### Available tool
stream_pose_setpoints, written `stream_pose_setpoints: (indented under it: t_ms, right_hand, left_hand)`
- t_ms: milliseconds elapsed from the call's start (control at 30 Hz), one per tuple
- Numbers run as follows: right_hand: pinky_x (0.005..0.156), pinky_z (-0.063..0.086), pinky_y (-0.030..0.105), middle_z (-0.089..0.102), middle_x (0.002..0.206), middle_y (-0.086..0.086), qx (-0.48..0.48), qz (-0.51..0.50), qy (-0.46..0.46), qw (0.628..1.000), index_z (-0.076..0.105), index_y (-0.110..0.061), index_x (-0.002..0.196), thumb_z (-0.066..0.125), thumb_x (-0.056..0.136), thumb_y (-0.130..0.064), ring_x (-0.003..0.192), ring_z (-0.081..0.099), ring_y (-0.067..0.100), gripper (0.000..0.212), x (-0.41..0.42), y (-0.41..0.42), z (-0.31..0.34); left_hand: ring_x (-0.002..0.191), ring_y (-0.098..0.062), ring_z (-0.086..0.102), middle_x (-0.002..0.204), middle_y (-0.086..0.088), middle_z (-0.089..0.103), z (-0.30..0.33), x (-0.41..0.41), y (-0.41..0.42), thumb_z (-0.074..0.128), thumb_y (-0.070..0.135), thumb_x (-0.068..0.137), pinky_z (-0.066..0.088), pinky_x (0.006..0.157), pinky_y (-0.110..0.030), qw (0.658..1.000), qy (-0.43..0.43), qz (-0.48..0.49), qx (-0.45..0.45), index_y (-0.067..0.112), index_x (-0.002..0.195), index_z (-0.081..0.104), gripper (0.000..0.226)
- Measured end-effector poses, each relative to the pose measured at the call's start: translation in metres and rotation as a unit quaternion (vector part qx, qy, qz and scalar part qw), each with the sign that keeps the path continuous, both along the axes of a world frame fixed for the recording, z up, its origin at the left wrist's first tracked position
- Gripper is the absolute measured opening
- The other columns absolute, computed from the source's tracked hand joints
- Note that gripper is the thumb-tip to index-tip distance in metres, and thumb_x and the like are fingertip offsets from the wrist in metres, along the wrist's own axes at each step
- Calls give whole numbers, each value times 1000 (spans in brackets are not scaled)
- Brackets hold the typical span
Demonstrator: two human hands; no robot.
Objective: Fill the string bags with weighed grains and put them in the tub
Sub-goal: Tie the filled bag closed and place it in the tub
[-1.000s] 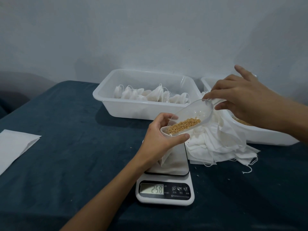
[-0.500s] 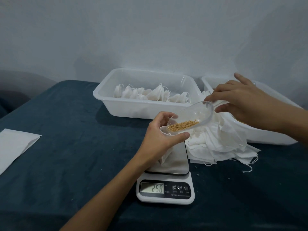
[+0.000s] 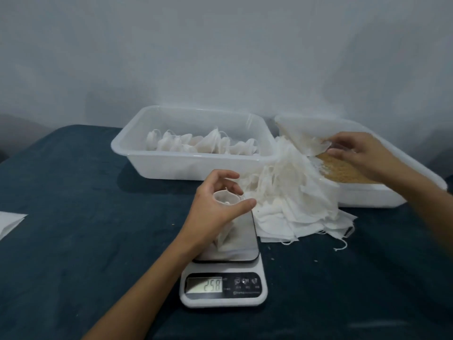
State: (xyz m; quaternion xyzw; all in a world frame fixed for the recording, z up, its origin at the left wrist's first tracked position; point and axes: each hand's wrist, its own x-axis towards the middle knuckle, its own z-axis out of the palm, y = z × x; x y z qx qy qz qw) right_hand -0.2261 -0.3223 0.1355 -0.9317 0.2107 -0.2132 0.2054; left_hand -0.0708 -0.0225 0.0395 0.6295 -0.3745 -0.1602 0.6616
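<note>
My left hand (image 3: pixel 215 207) grips the open mouth of a white string bag (image 3: pixel 224 238) that stands on the plate of the digital scale (image 3: pixel 223 288), which reads 258. My right hand (image 3: pixel 360 150) is over the tub of brown grains (image 3: pixel 343 171) at the right and holds the clear scoop (image 3: pixel 306 136), which looks blurred and low inside that tub. The white tub (image 3: pixel 196 159) at the back centre holds several filled bags (image 3: pixel 196 143).
A loose pile of empty string bags (image 3: pixel 294 195) lies between the scale and the grain tub, partly draped over the tub's edge. A white sheet (image 3: pixel 9 223) lies at the left edge of the dark blue tabletop. A pale wall stands close behind the tubs.
My right hand has carried the scoop away from the bag's mouth, right and back to the grain tub. My left hand still holds the bag on the scale; the reading stays 258.
</note>
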Motion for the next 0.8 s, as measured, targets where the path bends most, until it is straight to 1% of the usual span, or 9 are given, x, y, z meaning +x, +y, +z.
stream_pose_setpoints:
  t_ms: [33, 100, 200, 367, 467, 567, 633, 700, 800]
  right_hand:
    - [82, 43, 25, 69, 96, -5, -19, -63, -3, 998, 70, -16, 98, 70, 94, -15, 93, 62, 11, 4, -1, -14, -7]
    - [77, 38, 32, 69, 96, 6, -34, -175, 21, 984, 71, -2, 94, 71, 93, -19, 89, 60, 22, 16, -4, -41, -23]
    - [70, 40, 38, 72, 100, 24, -16, -250, 104, 962, 68, 10, 93, 74, 90, -19, 90, 64, 39, 30, -6, -66, -42]
    - [74, 50, 37, 70, 95, 11, -13, -250, 247, 936, 68, -5, 94, 77, 84, -21, 85, 63, 26, 21, 7, -78, -51]
    - [66, 44, 34, 68, 87, 7, -23, -246, 278, 928, 64, -7, 88, 76, 83, -21, 83, 62, 26, 19, 14, -77, -51]
    - [72, 47, 34, 66, 96, 8, -62, -263, 294, 917, 63, -7, 100, 74, 85, -20, 89, 60, 28, 22, 12, -69, -50]
    - [84, 50, 41, 66, 108, 11, -149, -270, 227, 924, 63, -9, 109, 70, 91, -23, 97, 61, 31, 24, 14, -53, -43]
    - [87, 51, 45, 64, 111, 9, -199, -216, 55, 954, 62, -12, 118, 61, 98, -26, 100, 61, 29, 24, 23, -19, -34]
    - [72, 50, 20, 67, 90, -11, -80, 1, -133, 988, 66, -26, 106, 59, 98, -39, 83, 64, 7, 16, 39, 68, -23]
  left_hand:
    - [92, -8, 70, 96, 3, 73, 0, 0, 0, 88, 44, 68, 49, 79, -12, 1000, -2, -1, -2, 32, 114, 65, 53]
    - [92, -10, 71, 96, 3, 73, -1, 1, -1, 88, 46, 67, 49, 78, -11, 1000, -8, -5, -2, 34, 114, 65, 53]
    - [95, -10, 70, 97, 3, 73, -1, 1, -2, 88, 50, 63, 50, 79, -15, 1000, -6, -5, 1, 37, 113, 66, 56]
    - [93, -9, 69, 99, 6, 73, -4, 0, -3, 85, 40, 64, 52, 77, -21, 1000, -7, -9, 15, 39, 114, 64, 54]
    - [92, -11, 69, 101, 8, 73, -6, 3, -4, 83, 22, 69, 55, 76, -23, 998, -25, -20, 52, 38, 117, 61, 55]
    - [96, -9, 70, 105, 5, 74, -8, 8, -2, 85, 11, 80, 53, 81, -20, 992, -62, -51, 97, 39, 118, 59, 54]
    - [104, -2, 65, 102, 7, 74, -9, 8, -2, 77, 19, 92, 48, 88, -22, 988, -88, -57, 117, 40, 115, 60, 36]
    - [95, 1, 65, 86, 8, 75, -8, 6, -2, 65, 21, 101, 44, 86, -25, 987, -104, -50, 109, 37, 117, 59, 23]
    - [80, -5, 67, 78, 4, 75, -3, 4, -1, 61, 19, 104, 49, 79, -25, 995, -88, -8, 55, 38, 124, 53, 29]
